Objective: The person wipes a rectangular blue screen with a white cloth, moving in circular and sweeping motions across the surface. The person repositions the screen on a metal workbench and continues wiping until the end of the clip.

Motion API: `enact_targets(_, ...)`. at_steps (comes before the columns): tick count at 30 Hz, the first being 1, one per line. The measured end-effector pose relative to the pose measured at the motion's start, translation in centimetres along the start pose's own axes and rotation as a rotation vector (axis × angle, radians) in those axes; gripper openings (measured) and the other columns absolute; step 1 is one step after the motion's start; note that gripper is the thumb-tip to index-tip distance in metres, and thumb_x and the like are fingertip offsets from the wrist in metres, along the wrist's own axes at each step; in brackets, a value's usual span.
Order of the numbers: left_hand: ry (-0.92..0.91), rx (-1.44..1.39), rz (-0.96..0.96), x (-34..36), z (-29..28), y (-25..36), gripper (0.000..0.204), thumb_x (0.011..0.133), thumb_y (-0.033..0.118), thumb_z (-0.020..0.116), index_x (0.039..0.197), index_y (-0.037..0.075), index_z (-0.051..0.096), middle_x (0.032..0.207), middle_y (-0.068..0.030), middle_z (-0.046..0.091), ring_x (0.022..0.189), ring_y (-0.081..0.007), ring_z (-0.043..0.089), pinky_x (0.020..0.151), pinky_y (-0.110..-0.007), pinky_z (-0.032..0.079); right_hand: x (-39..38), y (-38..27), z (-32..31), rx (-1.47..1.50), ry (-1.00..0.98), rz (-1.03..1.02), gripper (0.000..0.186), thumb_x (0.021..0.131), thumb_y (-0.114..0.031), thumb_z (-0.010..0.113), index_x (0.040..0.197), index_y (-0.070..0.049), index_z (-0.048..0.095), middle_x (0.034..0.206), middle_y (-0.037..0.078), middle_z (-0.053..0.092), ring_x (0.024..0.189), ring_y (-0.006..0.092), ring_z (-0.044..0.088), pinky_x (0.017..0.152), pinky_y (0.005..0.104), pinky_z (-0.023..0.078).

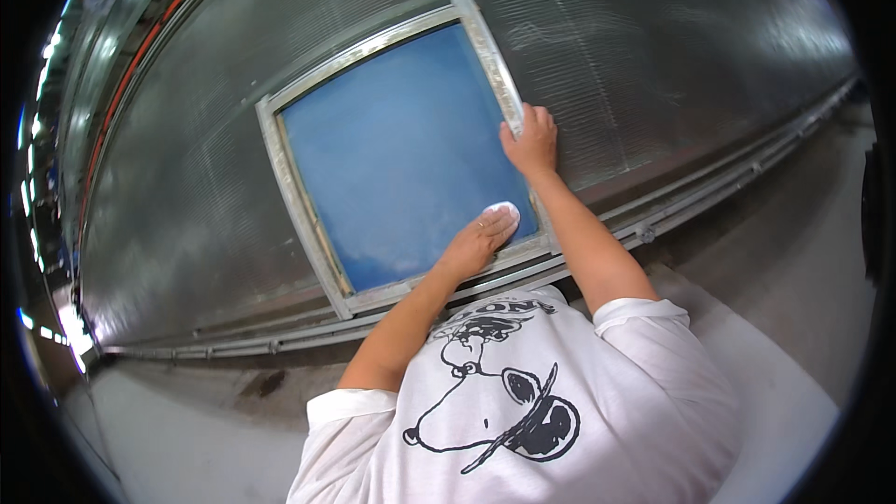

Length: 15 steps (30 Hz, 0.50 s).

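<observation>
A blue screen (401, 154) in a pale metal frame (297, 201) leans upright against a big grey metal wall (653, 47). The blue sheet fills the inside of the frame and looks a little lighter and cloudy near its lower part. The bottom edge of the frame stands on a ledge with metal rails (709, 191) that run along the foot of the wall.

The left hand (478, 241) presses a small white pad (504, 210) against the blue sheet, near the lower right corner of the screen. The fingers are laid flat over the pad, so most of it is hidden and I cannot tell if it is a cloth or a sponge. The right hand (532, 142) grips the right side of the frame, a little above the middle, with the fingers curled over the edge. Both forearms are bare and reach forward from short white sleeves.

Below the arms there is the front of a white shirt (523, 401) with a black cartoon dog drawn on it. Under the rails lies a light grey floor (177, 429), with a dark stain on it at the left side. Some bright lights (37, 112) show at the far left rim.
</observation>
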<state>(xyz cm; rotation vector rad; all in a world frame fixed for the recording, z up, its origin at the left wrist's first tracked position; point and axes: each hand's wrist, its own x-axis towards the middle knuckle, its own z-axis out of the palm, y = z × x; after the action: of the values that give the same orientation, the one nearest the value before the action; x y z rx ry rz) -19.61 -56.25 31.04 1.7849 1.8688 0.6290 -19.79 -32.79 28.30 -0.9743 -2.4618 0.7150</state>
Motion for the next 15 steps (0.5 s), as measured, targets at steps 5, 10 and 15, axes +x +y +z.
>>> enact_targets(5, 0.411, -0.239, -0.524, -4.2, -2.6, -0.2, 0.059, 0.086, -0.004, 0.058, 0.144, 0.003, 0.059, 0.139, -0.0141, 0.065, 0.129, -0.0273, 0.062, 0.11, -0.035, 0.049, 0.6, 1.1, 0.6, -0.012, -0.009, -0.056, 0.036, 0.081, -0.024, 0.078, 0.106, -0.003, 0.062, 0.103, 0.02, 0.06, 0.1, 0.0415, 0.059, 0.085, 0.0539, 0.047)
enact_targets(10, 0.887, -1.204, -0.938, -11.3, -10.2, 2.3, 0.043, 0.099, 0.002, 0.053, 0.142, 0.002, 0.062, 0.128, -0.0093, 0.07, 0.107, -0.0129, 0.068, 0.09, -0.027, 0.055, 1.2, 4.1, 1.2, -0.036, -0.02, -0.14, 0.045, 0.081, -0.024, 0.078, 0.117, 0.0, 0.065, 0.11, 0.022, 0.062, 0.107, 0.0436, 0.06, 0.093, 0.0526, 0.048)
enact_targets(15, 1.213, -1.28, -0.974, -24.7, -11.9, 5.7, 0.044, 0.1, 0.001, 0.055, 0.143, -0.001, 0.059, 0.134, -0.0123, 0.067, 0.116, -0.0171, 0.066, 0.098, -0.029, 0.053, 2.1, 3.5, 0.1, -0.076, -0.041, -0.185, 0.048, 0.087, -0.018, 0.075, 0.128, 0.005, 0.062, 0.114, 0.022, 0.061, 0.109, 0.0421, 0.06, 0.097, 0.049, 0.048)
